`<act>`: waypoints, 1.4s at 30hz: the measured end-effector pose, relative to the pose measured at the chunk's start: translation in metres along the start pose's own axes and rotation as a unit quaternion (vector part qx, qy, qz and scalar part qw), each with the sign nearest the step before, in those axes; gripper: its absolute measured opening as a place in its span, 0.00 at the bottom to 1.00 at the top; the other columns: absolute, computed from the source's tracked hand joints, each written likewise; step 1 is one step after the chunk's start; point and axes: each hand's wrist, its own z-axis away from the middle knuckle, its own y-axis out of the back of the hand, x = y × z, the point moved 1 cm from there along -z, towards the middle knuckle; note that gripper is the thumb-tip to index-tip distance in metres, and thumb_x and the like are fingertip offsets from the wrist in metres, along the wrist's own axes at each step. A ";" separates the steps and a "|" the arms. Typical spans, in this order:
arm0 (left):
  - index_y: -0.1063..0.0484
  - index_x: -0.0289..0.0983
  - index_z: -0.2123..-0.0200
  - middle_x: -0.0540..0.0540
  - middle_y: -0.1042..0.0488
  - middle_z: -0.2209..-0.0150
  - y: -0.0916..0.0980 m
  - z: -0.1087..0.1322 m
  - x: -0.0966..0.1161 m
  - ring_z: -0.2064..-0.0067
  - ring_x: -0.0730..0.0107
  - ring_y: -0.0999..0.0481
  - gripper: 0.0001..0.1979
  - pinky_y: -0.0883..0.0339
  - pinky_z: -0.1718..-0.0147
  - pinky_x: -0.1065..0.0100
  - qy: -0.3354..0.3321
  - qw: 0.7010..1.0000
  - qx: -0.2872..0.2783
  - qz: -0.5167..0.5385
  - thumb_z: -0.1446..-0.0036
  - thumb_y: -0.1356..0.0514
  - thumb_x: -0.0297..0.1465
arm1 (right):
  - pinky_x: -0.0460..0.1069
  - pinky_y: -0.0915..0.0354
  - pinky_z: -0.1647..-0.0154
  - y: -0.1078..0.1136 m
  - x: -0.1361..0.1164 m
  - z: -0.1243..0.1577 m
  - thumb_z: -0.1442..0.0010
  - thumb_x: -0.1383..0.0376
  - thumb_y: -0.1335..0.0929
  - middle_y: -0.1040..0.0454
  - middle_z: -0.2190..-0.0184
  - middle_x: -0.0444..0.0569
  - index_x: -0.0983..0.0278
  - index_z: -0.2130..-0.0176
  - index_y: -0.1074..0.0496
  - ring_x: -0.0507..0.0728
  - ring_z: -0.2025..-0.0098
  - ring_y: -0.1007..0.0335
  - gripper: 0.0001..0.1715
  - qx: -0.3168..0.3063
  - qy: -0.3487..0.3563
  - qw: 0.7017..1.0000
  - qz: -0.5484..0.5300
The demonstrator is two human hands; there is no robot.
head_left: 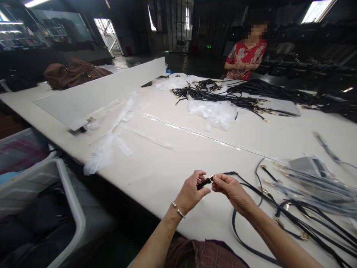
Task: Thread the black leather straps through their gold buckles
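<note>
A black strap [204,184] with a gold-coloured buckle [212,179] is held between my two hands above the table's near edge. My left hand [193,190] has its fingers curled round the strap's end, the thumb lying below it. With thumb and fingertips, my right hand [225,185] pinches the strap at the buckle. Part of the strap is hidden behind my fingers. From behind my right hand a long black strap runs out and loops down to the table [156,167]; whether it is the same piece, I cannot tell.
Black straps with gold fittings [290,214] and plastic-wrapped straps [320,186] lie on the right. Farther back are a strap pile [212,95] and crumpled plastic [213,113]. A white board [111,91] stands left; a bin [60,178] holds dark items. Another person [245,59] stands opposite.
</note>
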 end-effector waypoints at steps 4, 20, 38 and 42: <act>0.28 0.38 0.59 0.49 0.25 0.67 0.014 0.002 -0.017 0.66 0.69 0.27 0.11 0.31 0.66 0.70 0.047 0.998 -0.029 0.027 0.48 0.39 0.28 | 0.49 0.34 0.61 0.007 0.006 -0.006 0.51 0.50 0.23 0.27 0.72 0.45 0.65 0.68 0.27 0.52 0.69 0.31 0.23 0.029 -0.046 0.995 -0.089; 0.44 0.33 0.36 0.34 0.47 0.33 0.034 -0.118 -0.069 0.30 0.48 0.54 0.27 0.54 0.36 0.42 -0.155 0.848 0.114 -0.494 0.38 0.46 0.28 | 0.53 0.33 0.58 0.054 0.078 0.029 0.41 0.60 0.35 0.22 0.63 0.48 0.61 0.58 0.25 0.59 0.61 0.27 0.14 0.140 0.039 0.950 0.276; 0.38 0.35 0.40 0.37 0.39 0.37 -0.239 -0.083 -0.092 0.34 0.51 0.44 0.27 0.46 0.37 0.48 -0.098 0.869 -0.033 -0.484 0.44 0.42 0.21 | 0.59 0.28 0.48 0.266 0.235 0.194 0.36 0.53 0.39 0.24 0.54 0.51 0.59 0.52 0.27 0.62 0.51 0.27 0.20 0.381 0.121 0.809 0.431; 0.37 0.33 0.42 0.32 0.37 0.38 -0.204 -0.099 -0.093 0.36 0.46 0.41 0.27 0.43 0.40 0.45 -0.027 0.851 0.061 -0.521 0.46 0.39 0.23 | 0.60 0.28 0.50 0.310 0.258 0.198 0.39 0.50 0.38 0.23 0.57 0.52 0.60 0.57 0.25 0.64 0.54 0.26 0.21 0.362 0.122 0.833 0.399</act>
